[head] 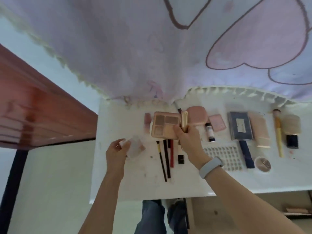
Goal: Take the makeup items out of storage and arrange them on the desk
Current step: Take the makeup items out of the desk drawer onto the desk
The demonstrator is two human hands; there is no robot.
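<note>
The right hand (187, 141), just right of frame centre, grasps a slim gold tube (184, 121) upright over the eyeshadow palette (166, 124). The left hand (118, 150), lower left of it, pinches a clear, blurred item (135, 147), perhaps a small case. To place well, lay the tube in a bare gap on the white desk (185, 181) parallel to the brushes (164, 159), not on the palette. Other makeup runs rightward: a navy compact (240, 125) and a foundation bottle (291, 130).
</note>
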